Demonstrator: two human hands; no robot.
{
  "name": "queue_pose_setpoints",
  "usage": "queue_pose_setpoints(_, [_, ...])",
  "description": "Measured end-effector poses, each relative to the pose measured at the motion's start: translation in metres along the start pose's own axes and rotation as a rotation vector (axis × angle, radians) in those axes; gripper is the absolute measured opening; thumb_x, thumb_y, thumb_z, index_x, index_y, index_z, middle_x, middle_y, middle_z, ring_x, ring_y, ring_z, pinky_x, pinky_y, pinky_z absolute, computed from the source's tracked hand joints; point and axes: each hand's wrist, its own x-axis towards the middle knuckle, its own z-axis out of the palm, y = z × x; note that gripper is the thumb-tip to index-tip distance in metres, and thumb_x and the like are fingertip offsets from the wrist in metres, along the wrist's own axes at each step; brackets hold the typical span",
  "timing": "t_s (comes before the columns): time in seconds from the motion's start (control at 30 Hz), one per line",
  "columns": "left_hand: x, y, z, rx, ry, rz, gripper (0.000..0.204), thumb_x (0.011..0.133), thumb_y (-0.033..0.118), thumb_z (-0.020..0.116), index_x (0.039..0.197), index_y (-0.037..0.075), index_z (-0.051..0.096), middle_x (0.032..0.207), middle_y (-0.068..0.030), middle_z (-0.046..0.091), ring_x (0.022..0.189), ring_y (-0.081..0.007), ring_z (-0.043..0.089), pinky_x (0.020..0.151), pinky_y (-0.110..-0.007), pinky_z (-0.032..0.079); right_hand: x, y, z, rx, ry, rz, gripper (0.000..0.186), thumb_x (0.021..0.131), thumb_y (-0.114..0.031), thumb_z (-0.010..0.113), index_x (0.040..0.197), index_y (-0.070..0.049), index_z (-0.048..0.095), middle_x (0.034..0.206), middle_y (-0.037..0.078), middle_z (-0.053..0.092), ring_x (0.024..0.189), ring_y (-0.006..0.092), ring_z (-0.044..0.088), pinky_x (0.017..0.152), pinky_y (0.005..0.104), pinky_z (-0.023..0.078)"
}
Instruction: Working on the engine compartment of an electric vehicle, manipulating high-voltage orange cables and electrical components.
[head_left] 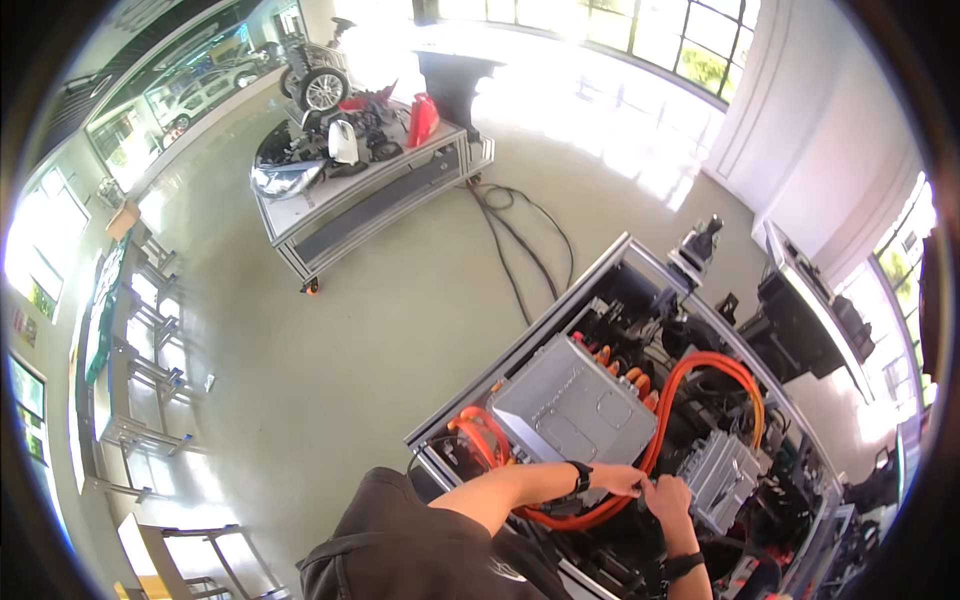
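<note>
My left hand [614, 478] reaches across a metal-framed rig from the lower left, its fingertips meeting those of my right hand [667, 500] beside thick orange cables [694, 362]. Both hands look closed; what is between their fingers is too small to make out. Just above my left wrist is a large silver housing [570, 405] with orange connectors [635, 380] along its back edge. A smaller finned silver unit [718, 480] sits to the right of my right hand. Black wristbands are on both wrists.
A wheeled trolley [360, 190] holding car parts, a wheel and red pieces stands at upper left. Black cables [510, 240] lie on the floor. A gear lever [698, 245] and dark panelled equipment [800, 320] are at right. Benches [140, 350] line the left wall.
</note>
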Motion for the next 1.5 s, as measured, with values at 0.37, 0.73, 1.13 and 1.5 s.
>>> queue_pose_setpoints(0.37, [0.012, 0.007, -0.014, -0.074, 0.003, 0.016, 0.025, 0.079, 0.018, 0.066, 0.097, 0.001, 0.063, 0.091, -0.0201, 0.068, 0.088, -0.0384, 0.064, 0.075, -0.046, 0.048, 0.015, 0.014, 0.015, 0.006, -0.016, -0.189, 0.023, 0.074, -0.023, 0.068, 0.086, -0.004, 0.063, 0.086, 0.017, 0.067, 0.086, 0.0381, 0.066, 0.076, 0.0473, 0.052])
queue_pose_setpoints(0.73, [0.013, -0.006, 0.002, 0.013, -0.038, -0.018, 0.025, 0.075, 0.013, 0.062, 0.097, 0.002, 0.064, 0.088, -0.022, 0.067, 0.086, -0.0412, 0.063, 0.075, -0.047, 0.049, -0.002, -0.005, -0.003, 0.118, -0.05, -0.01, 0.038, 0.079, -0.035, 0.068, 0.096, -0.001, 0.065, 0.094, 0.022, 0.067, 0.09, 0.0401, 0.066, 0.08, 0.0497, 0.051])
queue_pose_setpoints(1.13, [0.005, 0.018, -0.014, 0.236, -0.108, -0.133, 0.028, 0.077, 0.025, 0.068, 0.094, 0.003, 0.066, 0.088, -0.0204, 0.068, 0.086, -0.0418, 0.064, 0.074, -0.048, 0.049, -0.005, 0.009, 0.019, 0.028, -0.002, -0.171, 0.023, 0.076, -0.018, 0.068, 0.096, -0.009, 0.063, 0.093, 0.013, 0.065, 0.09, 0.0366, 0.065, 0.076, 0.0487, 0.052])
queue_pose_setpoints(1.5, [0.004, -0.023, -0.003, 0.456, -0.058, -0.246, 0.02, 0.076, 0.019, 0.065, 0.09, 0.006, 0.07, 0.083, -0.0221, 0.068, 0.085, -0.0409, 0.066, 0.072, -0.049, 0.053, -0.01, -0.001, 0.018, 0.291, 0.072, -0.233, 0.028, 0.076, -0.013, 0.07, 0.103, -0.011, 0.062, 0.101, 0.013, 0.059, 0.089, 0.0376, 0.064, 0.076, 0.0466, 0.052])
